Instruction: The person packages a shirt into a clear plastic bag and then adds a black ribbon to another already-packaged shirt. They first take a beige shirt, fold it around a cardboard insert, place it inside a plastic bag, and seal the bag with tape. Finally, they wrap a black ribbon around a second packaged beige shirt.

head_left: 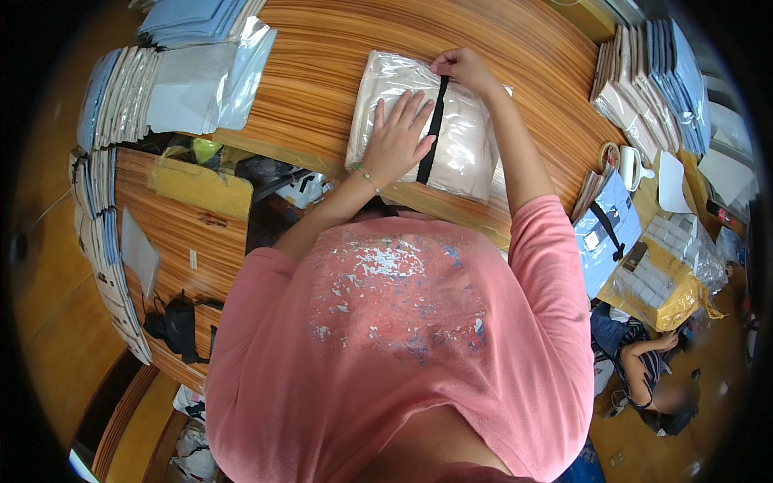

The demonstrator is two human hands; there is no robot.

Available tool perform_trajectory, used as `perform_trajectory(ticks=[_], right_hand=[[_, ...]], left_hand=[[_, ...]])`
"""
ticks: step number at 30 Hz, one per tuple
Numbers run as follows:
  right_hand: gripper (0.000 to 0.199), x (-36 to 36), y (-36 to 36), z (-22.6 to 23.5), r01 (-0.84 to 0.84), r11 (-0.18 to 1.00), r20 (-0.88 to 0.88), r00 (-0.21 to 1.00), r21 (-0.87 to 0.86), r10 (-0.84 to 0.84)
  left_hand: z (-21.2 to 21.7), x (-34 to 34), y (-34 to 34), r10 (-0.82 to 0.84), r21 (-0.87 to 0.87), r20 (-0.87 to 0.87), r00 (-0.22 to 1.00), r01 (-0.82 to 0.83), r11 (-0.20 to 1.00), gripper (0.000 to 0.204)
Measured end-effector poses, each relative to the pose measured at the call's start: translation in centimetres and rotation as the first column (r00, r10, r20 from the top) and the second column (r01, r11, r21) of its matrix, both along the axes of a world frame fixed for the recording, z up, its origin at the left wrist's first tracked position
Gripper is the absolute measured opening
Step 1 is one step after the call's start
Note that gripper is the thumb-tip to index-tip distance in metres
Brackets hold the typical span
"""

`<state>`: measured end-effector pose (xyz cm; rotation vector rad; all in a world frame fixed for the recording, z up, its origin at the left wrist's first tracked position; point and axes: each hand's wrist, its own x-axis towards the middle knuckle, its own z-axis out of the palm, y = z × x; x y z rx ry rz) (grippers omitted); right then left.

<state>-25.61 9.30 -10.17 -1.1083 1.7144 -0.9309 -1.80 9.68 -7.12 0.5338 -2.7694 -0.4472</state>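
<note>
In front of me on the wood-grain table lies a pale cream, folded cloth bundle (pixel 469 149) in shiny clear plastic. A black strap (pixel 434 131) runs across it from its far edge to its near edge. My left hand (pixel 400 135) rests flat on the plastic, fingers spread, just left of the strap. At the far edge, my right hand (pixel 461 66) has its fingers pinched together on the end of the strap. The underside of the bundle is hidden.
Stacks of plastic-wrapped folded cloth (pixel 125 92) line the left side. More cream and blue packs (pixel 644 80) stand at the far right. A blue pack with a black band (pixel 605 225) lies near a carton of small white boxes (pixel 656 266). Another person (pixel 636 362) is at lower right.
</note>
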Motion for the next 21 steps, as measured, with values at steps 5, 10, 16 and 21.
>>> perform_trajectory(ticks=[5, 10, 16, 21], right_hand=[[0.021, -0.5, -1.1, 0.4, -0.094, 0.987, -0.074, 0.992, 0.132, 0.104], [0.033, 2.1, -1.2, 1.2, 0.098, 0.994, -0.519, 0.848, -0.040, -0.105], [0.043, 3.5, 1.7, 2.3, 0.176, 0.923, -0.657, 0.658, -0.341, -0.368], [0.040, 1.8, 13.4, 3.2, 0.597, 0.772, -0.437, 0.647, -0.218, -0.625]], left_hand=[[-0.4, 0.1, -0.2, 0.000, -0.046, -0.026, 1.000, -0.001, 0.999, 0.054], [-0.7, 0.2, -0.1, -0.002, -0.078, -0.043, 0.999, -0.001, 0.997, 0.054], [-0.4, 0.6, -1.1, -0.029, 0.283, -0.117, 0.993, 0.062, 0.957, 0.058], [0.0, 5.5, -7.0, 0.474, 0.650, -0.116, 0.873, -0.294, 0.701, 0.055]])
